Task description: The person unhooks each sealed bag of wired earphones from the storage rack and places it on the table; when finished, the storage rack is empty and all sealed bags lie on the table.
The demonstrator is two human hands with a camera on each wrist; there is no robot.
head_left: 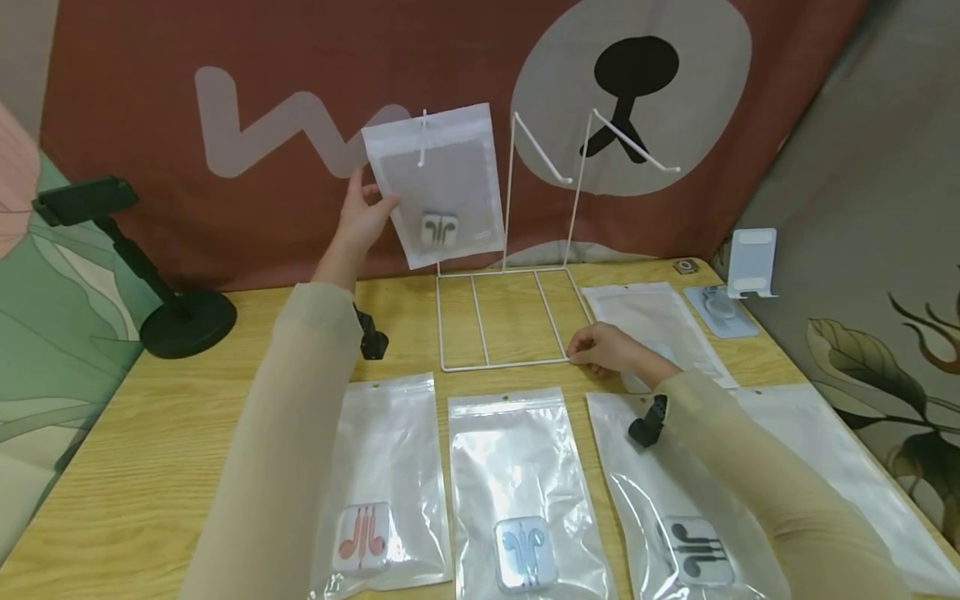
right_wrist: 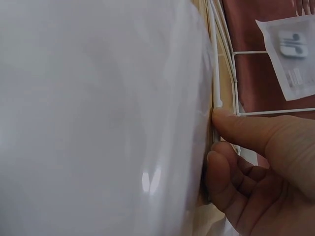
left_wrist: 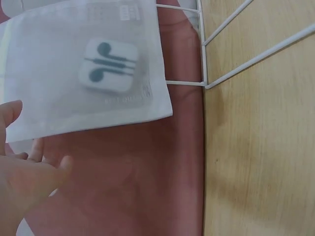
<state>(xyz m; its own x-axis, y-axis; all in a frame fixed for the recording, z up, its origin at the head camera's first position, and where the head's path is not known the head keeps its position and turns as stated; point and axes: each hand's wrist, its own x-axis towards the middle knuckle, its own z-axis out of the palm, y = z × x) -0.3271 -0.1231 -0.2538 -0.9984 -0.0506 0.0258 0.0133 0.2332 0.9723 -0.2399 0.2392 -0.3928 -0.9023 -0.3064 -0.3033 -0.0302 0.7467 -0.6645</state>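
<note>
A frosted zip bag (head_left: 450, 179) with a white boxed pair of earphones (head_left: 439, 230) hangs slightly tilted on the left prong of a white wire rack (head_left: 487, 321). My left hand (head_left: 362, 218) is at the bag's left edge, its thumb in front. In the left wrist view, the thumb and fingers of my left hand (left_wrist: 29, 172) are spread apart beside the bag (left_wrist: 44, 73). My right hand (head_left: 611, 348) pinches the rack's front right corner. The right wrist view shows the thumb (right_wrist: 246, 130) on the wire and the other fingers curled below.
Clear bags with red (head_left: 363, 536), blue (head_left: 525, 552) and black earphones (head_left: 699, 550) lie along the front. Another bag (head_left: 637, 304) lies right of the rack, near a white phone stand (head_left: 752, 262). A black stand (head_left: 187, 325) is at left. Two bare prongs (head_left: 637, 142) project from the rack.
</note>
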